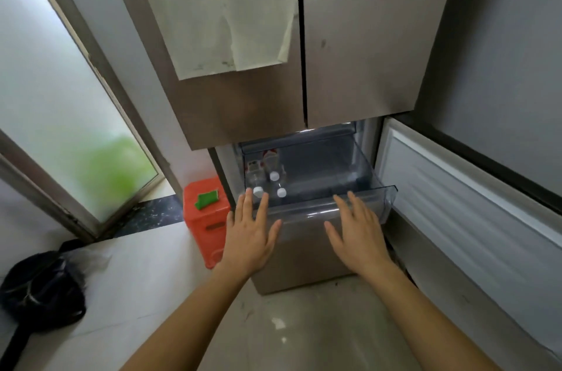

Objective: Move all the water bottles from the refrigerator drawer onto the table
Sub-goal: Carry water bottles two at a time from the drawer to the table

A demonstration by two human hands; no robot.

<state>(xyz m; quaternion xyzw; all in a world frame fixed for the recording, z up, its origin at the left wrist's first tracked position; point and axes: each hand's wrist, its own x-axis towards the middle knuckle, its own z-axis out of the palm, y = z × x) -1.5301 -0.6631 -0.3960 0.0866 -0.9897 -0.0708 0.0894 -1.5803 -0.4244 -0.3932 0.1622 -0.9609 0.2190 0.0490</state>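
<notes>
A clear plastic refrigerator drawer [359, 196] stands pulled out below the two closed upper doors. At its left end lie three clear water bottles with white caps [274, 176], [258, 191], [281, 192]; one bottle shows a red and white label. My left hand [251, 234] is flat with straight spread fingers, its fingertips at the drawer's front left corner near the bottles. My right hand [357, 230] is also flat and spread, fingertips at the drawer's front rim. Neither hand holds anything.
The lower refrigerator door [474, 212] stands swung out on the right. An orange plastic box [202, 227] with a green piece on top sits left of the refrigerator. A black bag [42, 288] lies on the floor at left, beside a frosted glass door [54, 115].
</notes>
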